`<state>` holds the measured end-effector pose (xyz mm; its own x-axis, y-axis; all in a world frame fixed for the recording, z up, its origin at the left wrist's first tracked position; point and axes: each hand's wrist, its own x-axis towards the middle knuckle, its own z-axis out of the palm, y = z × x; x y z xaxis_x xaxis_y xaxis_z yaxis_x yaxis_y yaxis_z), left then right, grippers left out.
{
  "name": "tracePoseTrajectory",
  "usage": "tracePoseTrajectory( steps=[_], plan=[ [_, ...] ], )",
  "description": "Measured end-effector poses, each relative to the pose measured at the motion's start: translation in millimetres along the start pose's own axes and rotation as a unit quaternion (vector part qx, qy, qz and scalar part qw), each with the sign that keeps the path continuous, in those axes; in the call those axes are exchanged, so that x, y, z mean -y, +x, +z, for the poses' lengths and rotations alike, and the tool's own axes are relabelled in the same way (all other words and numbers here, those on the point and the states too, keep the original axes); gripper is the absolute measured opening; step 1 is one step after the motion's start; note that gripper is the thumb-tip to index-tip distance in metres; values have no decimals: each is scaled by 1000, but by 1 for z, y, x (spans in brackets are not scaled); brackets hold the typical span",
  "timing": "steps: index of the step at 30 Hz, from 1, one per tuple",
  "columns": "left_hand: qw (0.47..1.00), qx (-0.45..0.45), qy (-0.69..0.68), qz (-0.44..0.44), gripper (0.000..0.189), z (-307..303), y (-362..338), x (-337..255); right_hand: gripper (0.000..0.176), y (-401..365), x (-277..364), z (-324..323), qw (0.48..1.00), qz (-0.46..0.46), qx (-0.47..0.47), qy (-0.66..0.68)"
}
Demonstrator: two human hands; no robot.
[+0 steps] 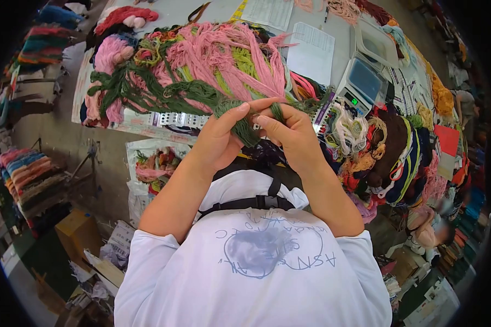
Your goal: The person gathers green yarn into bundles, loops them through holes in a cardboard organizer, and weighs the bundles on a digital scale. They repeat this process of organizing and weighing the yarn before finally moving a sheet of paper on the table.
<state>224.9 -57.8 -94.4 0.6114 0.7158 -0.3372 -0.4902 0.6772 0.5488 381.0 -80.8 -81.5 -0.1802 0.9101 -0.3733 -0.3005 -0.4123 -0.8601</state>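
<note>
A bundle of dark green yarn (pixel 244 128) is held between my two hands, just off the near edge of the table. My left hand (pixel 221 131) is closed around it, thumb on top. Strands of the green yarn pass through the bent fingers of my right hand (pixel 289 129), its thumb pressed toward the index finger. More dark green yarn (pixel 147 90) stretches from there leftward over the pile. Beneath and behind it lie pink yarn hanks (pixel 218 54) with some lime green yarn (pixel 245 62).
Paper sheets (pixel 311 52) lie behind the pile. To the right stands a digital scale (pixel 365 82) with a lit green display. White yarn (pixel 348 128) and many coloured hanks crowd the right side. A perforated strip (pixel 183 121) runs along the near edge. Yarn-loaded racks (pixel 35 177) stand at left.
</note>
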Motion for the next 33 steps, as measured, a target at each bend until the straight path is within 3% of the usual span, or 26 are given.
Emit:
tracePoseTrajectory(
  steps=[4, 6, 7, 8, 9, 10, 11, 12, 13, 14, 15, 16, 17, 18, 19, 21, 22, 23, 25, 26, 28, 31, 32, 33],
  plan=[
    [1000, -9, -9, 0, 40, -12, -11, -6, 9, -1, -7, 16, 999, -20, -18, -31],
    [1000, -1, 14, 26, 34, -34, -11, -13, 9, 0, -10, 21, 995, -93, -21, -31],
    [998, 6, 39, 49, 30, -54, -12, -17, 10, -3, -12, -3, 982, 21, 87, 164],
    [996, 3, 14, 86, 24, -80, -14, -26, 10, -12, -1, -25, 957, 61, 145, 245],
    [992, 0, -11, 122, 20, -110, -18, -40, 10, -26, 8, -42, 983, 55, 55, 166],
    [976, -140, 24, 162, 17, -127, -27, -60, 13, -38, 9, -77, 997, 34, 11, 73],
    [979, -103, -103, 146, 11, -173, -38, -85, 17, -56, 18, -118, 998, 40, 0, 44],
    [970, -102, -162, 152, 8, -202, -54, -111, 15, -77, 23, -163, 993, 63, -97, 23],
    [964, -116, -172, 165, 10, -241, -70, -135, 13, -95, 37, -176, 977, 62, -202, -23],
    [941, -218, -130, 223, 11, -276, -87, -161, 14, -125, 35, -239, 969, 59, -238, -15],
    [929, -228, -168, 238, 9, -316, -107, -190, 14, -154, 42, -282, 918, 64, -389, 37],
    [915, -239, -205, 253, 7, -350, -124, -213, 11, -210, 40, -374, 914, 26, -391, 101],
    [907, -242, -195, 284, 7, -364, -138, -228, 9, -242, 56, -411, 907, 39, -402, 124],
    [899, -244, -183, 315, 7, -368, -147, -240, 10, -266, 63, -417, 846, -50, -525, 74],
    [891, -260, -155, 338, 8, -358, -144, -244, 15, -255, 76, -374, 784, -100, -612, 30],
    [894, -247, -122, 354, 8, -321, -122, -229, 19, -208, 78, -289, 734, -155, -659, -53],
    [913, -247, -86, 313, 11, -315, -104, -214, 21, -185, 69, -272, 759, -122, -635, -79],
    [929, -247, -52, 270, 16, -311, -83, -192, 22, -167, 43, -273, 821, -91, -561, -63],
    [923, -320, 104, 186, 30, -289, -37, -124, 23, -104, -17, -232, 878, -39, -474, -60],
    [930, -315, 172, 73, 34, -261, -16, -91, 24, -70, -54, -216, 879, -16, -473, -60],
    [943, -266, 189, -69, 26, -269, 20, -16, 26, -11, -112, -169, 926, 33, -369, -73],
    [886, -277, 335, -159, 23, -275, 59, 81, 27, 59, -204, -122, 935, 89, -315, -138],
    [884, -298, 326, -151, 25, -269, 67, 102, 24, 77, -218, -99, 924, 120, -329, -157],
    [882, -319, 317, -144, 28, -266, 72, 118, 23, 91, -246, -94, 921, 92, -298, -234]
  ],
)
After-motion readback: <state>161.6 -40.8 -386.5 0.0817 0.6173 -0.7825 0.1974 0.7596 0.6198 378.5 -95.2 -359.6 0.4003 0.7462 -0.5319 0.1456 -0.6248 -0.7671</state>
